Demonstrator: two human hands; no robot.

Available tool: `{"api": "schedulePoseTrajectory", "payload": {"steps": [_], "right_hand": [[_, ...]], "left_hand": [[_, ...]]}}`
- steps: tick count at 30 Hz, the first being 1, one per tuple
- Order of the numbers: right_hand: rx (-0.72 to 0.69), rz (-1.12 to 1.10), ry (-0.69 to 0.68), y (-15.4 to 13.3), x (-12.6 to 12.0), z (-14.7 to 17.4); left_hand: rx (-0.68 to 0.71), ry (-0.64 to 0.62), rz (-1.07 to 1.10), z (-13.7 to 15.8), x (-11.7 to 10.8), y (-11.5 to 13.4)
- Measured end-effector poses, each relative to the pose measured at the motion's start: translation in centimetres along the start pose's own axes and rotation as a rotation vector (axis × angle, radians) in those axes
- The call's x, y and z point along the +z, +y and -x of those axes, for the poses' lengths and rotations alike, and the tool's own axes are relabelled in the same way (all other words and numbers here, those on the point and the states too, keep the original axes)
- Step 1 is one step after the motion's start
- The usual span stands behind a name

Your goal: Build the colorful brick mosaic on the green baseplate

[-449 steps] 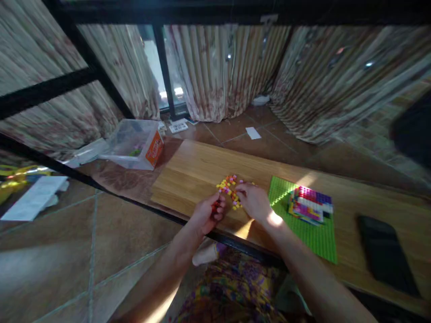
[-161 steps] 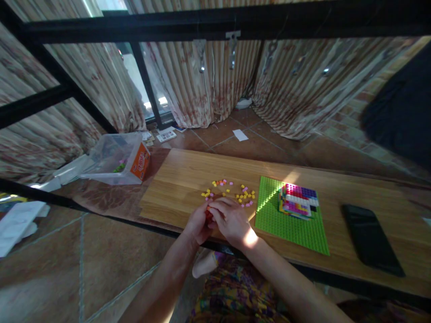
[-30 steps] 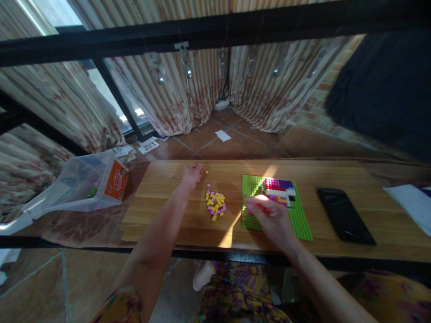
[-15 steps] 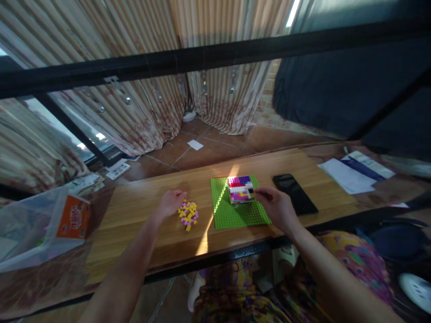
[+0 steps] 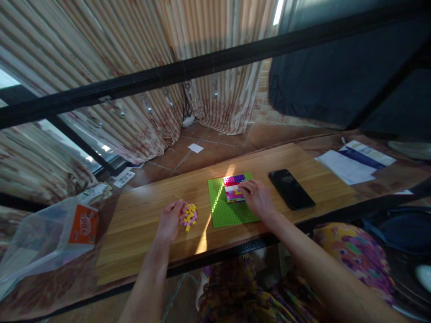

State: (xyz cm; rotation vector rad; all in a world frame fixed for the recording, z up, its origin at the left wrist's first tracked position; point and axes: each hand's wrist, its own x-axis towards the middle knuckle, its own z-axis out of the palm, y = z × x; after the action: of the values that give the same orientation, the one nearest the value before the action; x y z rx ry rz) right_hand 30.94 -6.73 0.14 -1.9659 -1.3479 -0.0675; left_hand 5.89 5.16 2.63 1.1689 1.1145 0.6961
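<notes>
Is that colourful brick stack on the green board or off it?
On: the brick stack has the green board showing in front and to its left.

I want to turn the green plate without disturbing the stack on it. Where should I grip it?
Probably by its bare near-left corner, coming from the near side. The plate lies flat, the stack sits toward its far side, the right hand reaches over its right side, and loose bricks lie to the left.
</notes>
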Motion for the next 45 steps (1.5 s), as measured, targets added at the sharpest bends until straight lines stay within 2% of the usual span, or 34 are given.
{"api": "schedulePoseTrajectory", "payload": {"steps": [3, 7, 13, 17, 22, 28, 34, 37, 39, 41, 45], "right_hand": [[0.002, -0.042, 0.008, 0.1, -0.5, 0.1], [0.046, -0.116, 0.084, 0.3, -1.4, 0.4], [0.151, -0.104, 0.144, 1.0, -0.8, 0.0], [0.198, -0.133, 0.088, 2.3, 0.3, -0.7], [0.209, -0.348, -0.005, 3.4, 0.9, -1.0], [0.293, -0.460, -0.041, 2.7, 0.7, -1.1], [0.330, -0.615, -0.080, 2.7, 0.5, -1.3], [0.273, -0.629, -0.030, 2.8, -0.3, -0.9], [0.199, -0.583, 0.042, 2.5, -1.5, -0.6], [0.099, -0.563, 0.045, 1.8, -3.0, -0.3], [-0.156, -0.590, -0.280, 0.0, -5.1, 0.8]], "left_hand": [[-0.069, 0.008, 0.128, 2.1, 1.0, -0.6], [-0.164, -0.004, 0.241, 4.8, 2.3, -1.9], [-0.446, -0.216, 0.444, 9.4, 4.9, -4.3], [-0.579, -0.265, 0.521, 11.2, 7.0, -5.9], [-0.604, -0.265, 0.600, 11.4, 8.1, -6.4], [-0.614, -0.262, 0.796, 10.1, 8.4, -4.7], [-0.600, -0.220, 0.929, 8.4, 10.5, -3.2], [-0.536, -0.194, 0.975, 7.6, 11.8, -2.7], [-0.491, -0.221, 1.011, 7.3, 12.4, -2.6], [-0.459, -0.264, 1.031, 7.0, 12.9, -2.6], [-0.426, -0.345, 1.052, 6.5, 13.3, -3.0]]}}
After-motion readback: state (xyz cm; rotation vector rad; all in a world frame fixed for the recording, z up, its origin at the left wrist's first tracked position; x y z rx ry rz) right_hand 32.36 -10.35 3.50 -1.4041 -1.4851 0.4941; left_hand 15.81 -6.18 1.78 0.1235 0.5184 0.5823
